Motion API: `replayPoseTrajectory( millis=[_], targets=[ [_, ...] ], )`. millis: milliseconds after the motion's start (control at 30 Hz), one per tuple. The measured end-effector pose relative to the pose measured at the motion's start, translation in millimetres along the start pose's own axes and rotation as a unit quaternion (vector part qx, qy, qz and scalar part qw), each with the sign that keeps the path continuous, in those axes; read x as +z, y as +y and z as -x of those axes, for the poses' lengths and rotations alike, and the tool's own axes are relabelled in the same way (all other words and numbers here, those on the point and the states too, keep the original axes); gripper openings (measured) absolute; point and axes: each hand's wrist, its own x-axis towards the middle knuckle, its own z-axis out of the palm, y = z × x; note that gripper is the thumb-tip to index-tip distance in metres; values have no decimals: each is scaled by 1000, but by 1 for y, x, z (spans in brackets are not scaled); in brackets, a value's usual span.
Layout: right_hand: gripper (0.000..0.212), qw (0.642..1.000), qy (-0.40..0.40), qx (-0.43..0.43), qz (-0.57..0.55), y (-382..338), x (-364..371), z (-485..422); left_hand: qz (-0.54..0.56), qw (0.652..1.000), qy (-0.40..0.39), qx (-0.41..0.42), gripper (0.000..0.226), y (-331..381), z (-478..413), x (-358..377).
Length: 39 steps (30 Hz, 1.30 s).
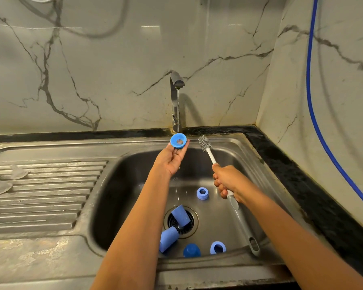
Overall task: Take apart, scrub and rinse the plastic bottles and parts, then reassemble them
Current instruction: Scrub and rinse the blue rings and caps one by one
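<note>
A: Nearest, two forearms (134,227) reach over the sink (124,185). And the left hand (170,159)?
B: Fingertips pinch a blue ring (178,140) under the running tap (174,101), at the basin's back.
A: The right hand (228,181)?
B: Clamped round the brush (240,218) handle, bristles up, just beside the ring.
A: Basin floor?
B: Two cups (180,215) at the drain (188,231); a dark cap (191,250) and two loose rings (202,193) nearby.

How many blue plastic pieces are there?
6: a blue plastic ring in the left hand; in the steel sink, a middle ring, a cup on the drain, a cup beside it, a dark cap, a front ring. Arms may hide more.
</note>
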Motion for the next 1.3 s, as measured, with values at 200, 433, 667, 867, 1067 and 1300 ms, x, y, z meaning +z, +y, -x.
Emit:
replayPoseTrajectory(
  millis=[200, 433, 667, 867, 1067, 1300],
  targets=[
    [36, 1000, 4, -5, 12, 0, 1, 0, -480, 843, 73, 231, 29, -10, -13, -7],
    [37, 1000, 7, -12, 19, 0, 2, 3, -635, 696, 95, 322, 37, -7, -3, -10],
    [35, 999, -5, -20, 29, -2, 8, 13, -654, 662, 71, 359, 51, 9, 16, -5],
    [35, 998, -7, -28, 48, -7, 15, 24, -676, 581, 26, 453, 61, 27, 41, -5],
    [36, 998, -18, -34, 39, -13, 17, 34, -845, 489, 73, 203, 57, 47, 46, -47],
    [37, 999, -42, -3, 25, -18, 29, 45, -758, 567, 80, 313, 53, 84, 66, -45]
  ],
)
